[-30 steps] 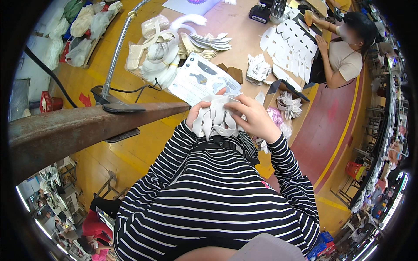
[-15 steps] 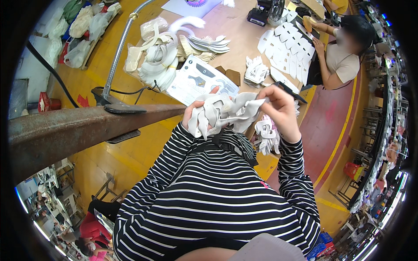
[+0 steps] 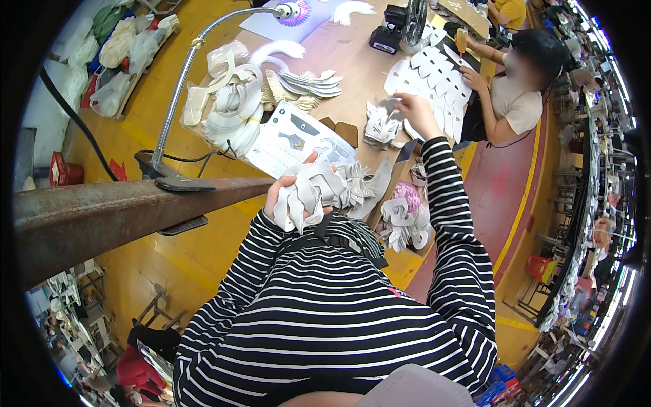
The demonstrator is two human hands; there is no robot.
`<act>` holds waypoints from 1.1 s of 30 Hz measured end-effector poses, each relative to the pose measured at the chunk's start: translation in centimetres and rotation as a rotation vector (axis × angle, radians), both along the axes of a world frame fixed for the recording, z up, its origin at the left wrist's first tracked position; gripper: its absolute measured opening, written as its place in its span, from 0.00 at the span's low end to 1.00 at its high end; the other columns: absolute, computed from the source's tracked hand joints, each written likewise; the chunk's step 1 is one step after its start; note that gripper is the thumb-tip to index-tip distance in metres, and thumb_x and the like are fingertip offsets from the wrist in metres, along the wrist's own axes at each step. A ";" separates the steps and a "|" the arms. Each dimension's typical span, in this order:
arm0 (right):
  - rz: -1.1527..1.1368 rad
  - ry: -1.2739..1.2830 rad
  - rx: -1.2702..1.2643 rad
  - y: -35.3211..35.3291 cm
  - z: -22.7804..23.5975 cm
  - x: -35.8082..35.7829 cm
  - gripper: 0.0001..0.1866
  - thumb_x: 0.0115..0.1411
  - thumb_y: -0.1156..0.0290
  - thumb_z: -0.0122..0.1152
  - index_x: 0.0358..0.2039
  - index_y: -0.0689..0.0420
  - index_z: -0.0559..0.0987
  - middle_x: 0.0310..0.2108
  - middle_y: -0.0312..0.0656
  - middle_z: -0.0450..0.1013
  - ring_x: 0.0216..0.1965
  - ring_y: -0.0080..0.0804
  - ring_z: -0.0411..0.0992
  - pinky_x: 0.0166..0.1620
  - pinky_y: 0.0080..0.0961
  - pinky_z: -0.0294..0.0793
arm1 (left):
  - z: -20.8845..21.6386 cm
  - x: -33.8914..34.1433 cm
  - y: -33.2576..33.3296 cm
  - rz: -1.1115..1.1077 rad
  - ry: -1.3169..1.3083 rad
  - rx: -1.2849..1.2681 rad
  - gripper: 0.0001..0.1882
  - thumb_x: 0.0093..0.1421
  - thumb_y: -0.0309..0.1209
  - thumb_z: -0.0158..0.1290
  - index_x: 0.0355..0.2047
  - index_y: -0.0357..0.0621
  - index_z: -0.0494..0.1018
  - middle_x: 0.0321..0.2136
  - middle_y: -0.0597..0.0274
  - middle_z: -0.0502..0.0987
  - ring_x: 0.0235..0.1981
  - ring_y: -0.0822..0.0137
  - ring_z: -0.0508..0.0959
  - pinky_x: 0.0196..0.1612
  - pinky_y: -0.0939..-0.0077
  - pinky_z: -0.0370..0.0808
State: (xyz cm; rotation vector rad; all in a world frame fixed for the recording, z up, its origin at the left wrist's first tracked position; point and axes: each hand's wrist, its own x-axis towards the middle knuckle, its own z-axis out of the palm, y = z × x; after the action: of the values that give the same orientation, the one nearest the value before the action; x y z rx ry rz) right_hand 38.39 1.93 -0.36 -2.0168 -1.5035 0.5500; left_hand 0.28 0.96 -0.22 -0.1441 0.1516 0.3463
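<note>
Gripping bunched white curved pieces near a printed sheet, the left hand is holding firm; the right hand is hovering by a white stack on the counter, its grip impossible to tell.

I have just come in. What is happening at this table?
The person's left hand holds a bunch of white pieces. The right hand is at a small white pile on the table. Farther right, a co-worker holds an orange thing beside flat white sheets.
</note>
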 end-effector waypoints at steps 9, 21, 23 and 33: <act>-0.152 -0.312 -0.156 -1.5 -12.4 -0.6 0.12 0.58 0.69 0.55 0.41 0.53 0.82 0.35 0.52 0.77 0.39 0.49 0.75 0.43 0.40 0.74 | 1.3 -1.0 -0.4 0.074 0.058 0.117 0.38 0.58 0.36 0.43 0.69 0.59 0.45 0.65 0.45 0.53 0.65 0.44 0.57 0.56 0.32 0.64; 0.405 0.382 0.032 -5.5 5.4 -14.5 0.16 0.54 0.67 0.65 0.41 0.61 0.80 0.40 0.45 0.77 0.42 0.35 0.75 0.46 0.27 0.72 | 2.1 0.3 -0.5 -0.076 0.183 0.203 0.41 0.56 0.34 0.43 0.70 0.60 0.42 0.66 0.52 0.53 0.63 0.48 0.60 0.56 0.29 0.62; 0.502 0.106 0.111 -6.3 6.7 -15.7 0.11 0.52 0.68 0.66 0.35 0.60 0.81 0.39 0.43 0.77 0.40 0.39 0.75 0.45 0.31 0.73 | 2.2 0.8 -0.5 -0.090 0.165 0.192 0.41 0.55 0.33 0.41 0.70 0.60 0.41 0.65 0.54 0.55 0.62 0.49 0.62 0.56 0.29 0.61; 0.682 0.431 0.180 -9.2 12.2 -16.0 0.05 0.54 0.73 0.63 0.31 0.59 0.78 0.41 0.42 0.76 0.46 0.42 0.73 0.51 0.36 0.70 | 3.6 2.0 0.1 -0.024 0.158 0.247 0.41 0.55 0.35 0.43 0.70 0.54 0.43 0.60 0.52 0.62 0.57 0.50 0.68 0.59 0.47 0.67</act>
State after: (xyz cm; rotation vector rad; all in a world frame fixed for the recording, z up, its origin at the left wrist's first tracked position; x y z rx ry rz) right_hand 22.37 -7.26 11.84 -1.1169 -1.8508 0.9974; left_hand 2.23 1.06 3.34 0.1294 0.2649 0.3501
